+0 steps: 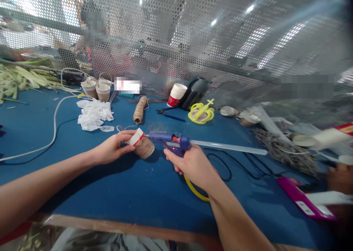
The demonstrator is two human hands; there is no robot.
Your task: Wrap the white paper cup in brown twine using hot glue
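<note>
Your left hand [111,148] is closing its thumb and fingers about the bare white-and-red end of a twine-wrapped paper cup [145,148], which you are holding tilted, just left of the frame's centre, above the blue tabletop [124,196]. Your right hand [194,164] is wrapping round the handle of a blue glue gun [171,140], right of centre; its nozzle is pointing at the cup's twine edge, though contact is not clear. A long glue stick [228,147] is jutting from the gun's rear towards the right. A twine spool [140,110] is lying above the cup.

Assessment: the cup is likely to be handling as light and thin-walled, denting if squeezed; you are sensibly holding the bare paper, clear of the nozzle. The gun is probably heavier and rigid; the handle is offering the safe hold.
</note>
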